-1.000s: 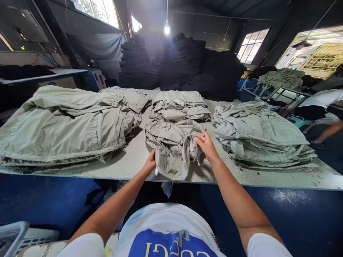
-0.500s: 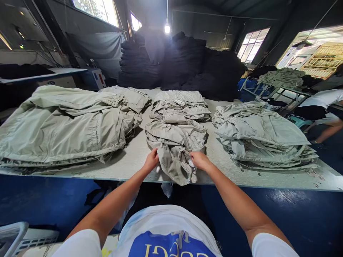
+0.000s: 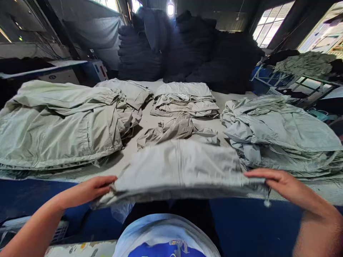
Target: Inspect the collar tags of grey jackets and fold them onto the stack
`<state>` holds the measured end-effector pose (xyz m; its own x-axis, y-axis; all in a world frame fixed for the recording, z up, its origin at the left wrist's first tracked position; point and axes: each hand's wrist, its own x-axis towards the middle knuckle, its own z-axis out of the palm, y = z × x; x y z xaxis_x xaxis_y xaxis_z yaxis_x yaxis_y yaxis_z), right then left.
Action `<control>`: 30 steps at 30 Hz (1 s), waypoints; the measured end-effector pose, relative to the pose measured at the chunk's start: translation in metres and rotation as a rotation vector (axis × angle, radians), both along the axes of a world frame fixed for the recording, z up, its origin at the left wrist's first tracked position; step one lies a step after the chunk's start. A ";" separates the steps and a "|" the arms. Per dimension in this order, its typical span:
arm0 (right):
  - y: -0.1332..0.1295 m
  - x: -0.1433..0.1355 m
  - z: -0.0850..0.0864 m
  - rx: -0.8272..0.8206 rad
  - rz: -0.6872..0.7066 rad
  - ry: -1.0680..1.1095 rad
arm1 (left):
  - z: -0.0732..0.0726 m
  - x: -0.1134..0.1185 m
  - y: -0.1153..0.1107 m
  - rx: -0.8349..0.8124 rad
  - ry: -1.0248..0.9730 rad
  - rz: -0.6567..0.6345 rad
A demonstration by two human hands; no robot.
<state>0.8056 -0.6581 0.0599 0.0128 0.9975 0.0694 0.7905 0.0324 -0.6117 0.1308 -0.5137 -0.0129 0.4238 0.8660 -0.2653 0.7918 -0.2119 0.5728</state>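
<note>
A light grey jacket (image 3: 163,167) is stretched sideways over the table's front edge. Down its middle runs a zip-like seam, and its lower edge is blurred by motion. My left hand (image 3: 89,189) pinches the hem's left end between thumb and fingers. At the opposite end, my right hand (image 3: 284,184) grips the hem, with a small pale toggle (image 3: 267,203) dangling below it. Just behind, a crumpled grey-beige bundle of cloth (image 3: 177,130) lies on the table, its near side hidden by the jacket.
Tall garment piles flank me, one at left (image 3: 61,128) and one at right (image 3: 284,125). A folded stack (image 3: 184,98) sits at the table's back centre. Beyond rise dark fabric stacks (image 3: 187,53). Below on the left is a plastic basket (image 3: 60,230).
The hands have moved apart from the crumpled cloth, spreading the jacket wide between them. The view has shifted slightly, and the person at the far right is out of sight.
</note>
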 end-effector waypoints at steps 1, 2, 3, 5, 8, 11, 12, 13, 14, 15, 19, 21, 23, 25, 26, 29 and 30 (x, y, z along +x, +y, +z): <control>-0.007 0.007 0.000 -0.126 0.080 -0.042 | 0.001 -0.006 -0.004 -0.129 0.100 -0.067; -0.008 0.009 0.001 -0.206 0.122 -0.075 | 0.004 -0.008 -0.004 -0.223 0.153 -0.111; -0.003 0.005 0.004 -0.242 0.133 -0.096 | 0.008 -0.006 0.001 -0.255 0.167 -0.127; 0.022 -0.020 0.007 -0.237 0.138 -0.117 | 0.016 0.017 0.020 -0.135 0.112 -0.104; 0.081 -0.088 -0.020 -0.147 0.193 -0.146 | 0.004 0.087 0.048 0.146 -0.038 -0.178; 0.123 -0.150 -0.084 -0.029 0.120 -0.342 | -0.040 0.157 0.052 0.440 0.073 -0.307; 0.127 -0.164 -0.108 -0.019 0.114 -0.410 | -0.058 0.171 0.047 0.510 0.135 -0.339; 0.127 -0.172 -0.129 -0.019 0.125 -0.463 | -0.075 0.178 0.041 0.554 0.181 -0.364; 0.122 -0.176 -0.147 -0.001 0.128 -0.496 | -0.090 0.179 0.035 0.583 0.208 -0.370; 0.114 -0.176 -0.160 0.016 0.155 -0.510 | -0.101 0.176 0.029 0.603 0.224 -0.375; 0.093 -0.177 -0.166 0.083 0.259 -0.436 | -0.100 0.167 0.017 0.666 0.195 -0.325; 0.101 -0.191 -0.157 0.108 0.290 -0.398 | -0.086 0.185 0.021 0.713 0.139 -0.339; 0.119 -0.209 -0.149 0.109 0.320 -0.404 | -0.078 0.215 0.031 0.728 0.095 -0.373; 0.139 -0.217 -0.144 0.114 0.329 -0.411 | -0.079 0.240 0.048 0.687 0.095 -0.348; 0.147 -0.214 -0.141 0.135 0.304 -0.388 | -0.081 0.246 0.058 0.662 0.102 -0.301; 0.158 -0.168 -0.125 0.325 0.039 -0.240 | -0.088 0.221 0.089 0.688 0.082 -0.070; 0.158 -0.143 -0.117 0.418 -0.100 -0.190 | -0.087 0.201 0.097 0.738 0.060 0.027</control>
<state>0.6621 -0.4998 -0.0575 0.0555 0.8781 0.4753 0.8989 0.1632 -0.4066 0.3314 -0.4168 -0.0997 0.4024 0.8381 0.3682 0.8278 -0.5049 0.2447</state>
